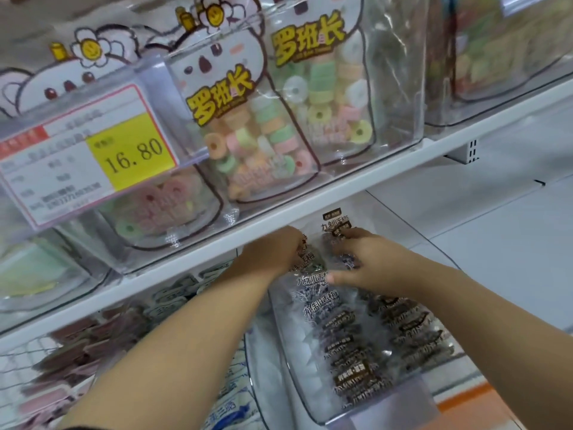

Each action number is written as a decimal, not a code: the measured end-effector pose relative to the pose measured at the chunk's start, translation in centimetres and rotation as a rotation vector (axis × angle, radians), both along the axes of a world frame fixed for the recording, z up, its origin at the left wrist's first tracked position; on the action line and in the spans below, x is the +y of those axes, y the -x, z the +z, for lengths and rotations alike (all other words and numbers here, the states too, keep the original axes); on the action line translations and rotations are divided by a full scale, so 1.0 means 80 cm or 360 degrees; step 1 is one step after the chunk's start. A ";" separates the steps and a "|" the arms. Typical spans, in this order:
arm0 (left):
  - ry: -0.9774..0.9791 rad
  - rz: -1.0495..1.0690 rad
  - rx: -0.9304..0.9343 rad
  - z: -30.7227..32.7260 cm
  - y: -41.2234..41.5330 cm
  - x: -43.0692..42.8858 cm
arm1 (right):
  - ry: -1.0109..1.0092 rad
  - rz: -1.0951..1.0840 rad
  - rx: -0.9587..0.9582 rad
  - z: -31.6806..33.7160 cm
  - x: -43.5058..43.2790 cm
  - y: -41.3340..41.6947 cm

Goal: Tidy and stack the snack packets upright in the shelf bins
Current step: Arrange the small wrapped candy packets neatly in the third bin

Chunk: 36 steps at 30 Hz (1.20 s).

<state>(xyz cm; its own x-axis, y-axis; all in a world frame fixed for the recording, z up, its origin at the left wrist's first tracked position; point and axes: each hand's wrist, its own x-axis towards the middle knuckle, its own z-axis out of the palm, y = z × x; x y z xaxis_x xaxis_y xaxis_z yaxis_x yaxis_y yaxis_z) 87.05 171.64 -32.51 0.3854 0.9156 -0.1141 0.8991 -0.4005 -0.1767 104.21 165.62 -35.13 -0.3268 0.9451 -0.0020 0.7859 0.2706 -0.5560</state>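
Observation:
A clear plastic shelf bin on the lower shelf holds several clear snack packets with dark brown labels, standing in two rows. My left hand reaches under the upper shelf and grips the rear packets from the left side. From the right, my right hand presses fingers and thumb on the same rear packets. The backmost packet stands upright between both hands. The hands hide the packets' middles.
The white upper shelf sits just above my hands, carrying clear bins of koala-printed candy bags and a 16.80 price tag. Left of the bin lie blue-white packets and pink packets. White shelf space is at right.

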 end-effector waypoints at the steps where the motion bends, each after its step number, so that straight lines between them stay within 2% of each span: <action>1: 0.0003 -0.0028 -0.0074 0.001 0.004 -0.002 | 0.0001 0.0051 -0.0015 0.003 0.000 -0.001; 4: -0.0006 -0.0066 -0.0216 0.006 0.007 -0.005 | -0.0062 0.0053 -0.0068 0.006 0.000 0.000; 8: 0.0024 0.0007 -0.0228 0.003 -0.004 0.001 | -0.0232 -0.0186 -0.0034 -0.010 0.008 0.016; 13: 0.0068 0.0103 -0.0259 -0.002 -0.005 0.015 | -0.0388 -0.0262 -0.0292 -0.033 0.022 0.041; 17: -0.0138 0.0029 -0.0473 0.009 0.000 -0.010 | -0.0240 -0.0163 -0.0256 -0.029 0.026 0.040; 19: 0.0064 -0.0022 -0.0544 0.015 0.003 -0.028 | -0.0139 -0.0069 -0.0159 -0.017 0.021 0.029; 21: 0.0232 -0.0064 -0.0374 0.015 -0.001 -0.042 | -0.0101 -0.0004 -0.0095 0.004 0.010 0.011; 23: 0.0225 -0.0118 -0.0165 0.008 -0.006 -0.046 | -0.0044 0.0103 -0.0214 0.032 -0.003 -0.010; 28: 0.0011 0.0071 -0.0133 -0.006 -0.022 -0.027 | 0.0254 0.0094 -0.0183 0.066 -0.028 -0.046; 30: -0.0079 0.0064 -0.0084 -0.007 -0.025 -0.032 | 0.0226 0.0055 -0.0192 0.063 -0.031 -0.045; 33: -0.0297 -0.0178 -0.0016 0.002 -0.026 -0.059 | 0.0041 -0.0007 -0.0270 0.063 -0.036 -0.039; 34: -0.0266 -0.0225 -0.0134 0.006 -0.027 -0.072 | -0.0031 -0.0028 -0.0278 0.065 -0.037 -0.040; 36: 0.0011 -0.0257 -0.0381 0.020 -0.032 -0.105 | -0.0134 -0.0056 -0.0284 0.072 -0.045 -0.046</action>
<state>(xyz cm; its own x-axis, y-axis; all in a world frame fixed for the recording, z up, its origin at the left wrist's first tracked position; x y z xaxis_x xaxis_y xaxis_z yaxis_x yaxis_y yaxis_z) 89.61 163.26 -30.94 0.5427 0.8399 -0.0083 0.8396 -0.5421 0.0361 107.85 162.04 -29.36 -0.2950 0.9552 0.0227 0.8797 0.2808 -0.3837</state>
